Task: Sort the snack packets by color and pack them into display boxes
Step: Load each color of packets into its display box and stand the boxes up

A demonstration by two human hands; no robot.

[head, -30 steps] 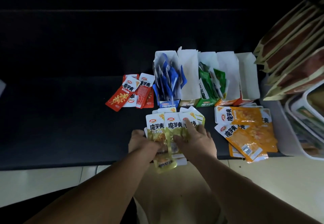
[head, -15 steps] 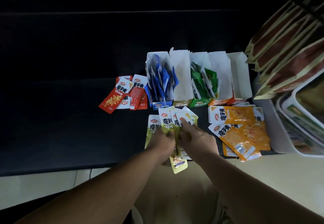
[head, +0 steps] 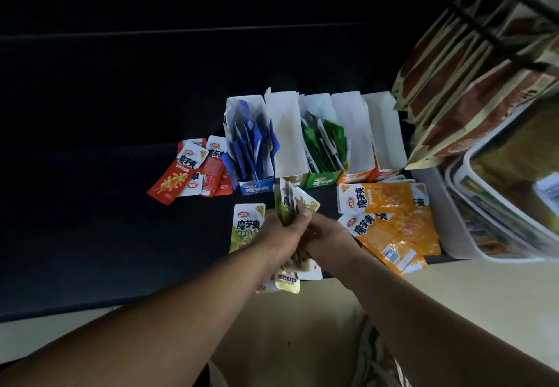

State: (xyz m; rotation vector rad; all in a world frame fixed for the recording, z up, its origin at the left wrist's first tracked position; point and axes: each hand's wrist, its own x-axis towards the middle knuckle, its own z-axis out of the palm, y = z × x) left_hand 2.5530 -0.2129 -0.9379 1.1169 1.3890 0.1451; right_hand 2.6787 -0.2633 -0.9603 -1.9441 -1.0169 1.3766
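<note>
Both hands are clamped on one bundle: the left hand [head: 279, 235] and the right hand [head: 328, 237] curl their fingers round the yellow packets [head: 289, 202], which stand on edge between the palms with their tops fanned just above the fingers and their lower ends hanging below the wrists, past the edge of the dark table [head: 90, 220]. One loose yellow packet [head: 247, 226] lies flat just to the left of the grip. The step in hand appears to be squaring up the yellow group for packing. Directly beyond the grip stands an empty box [head: 287, 138], between the blue-filled box [head: 257, 188] and the green-filled box [head: 320, 181]; its front, partly hidden, looks yellow. The next move likely calls for adding the loose packet, then lowering the bundle upright into that box. Orange packets [head: 390, 202] to the right and red packets [head: 184, 175] to the far left lie unpacked.
</note>
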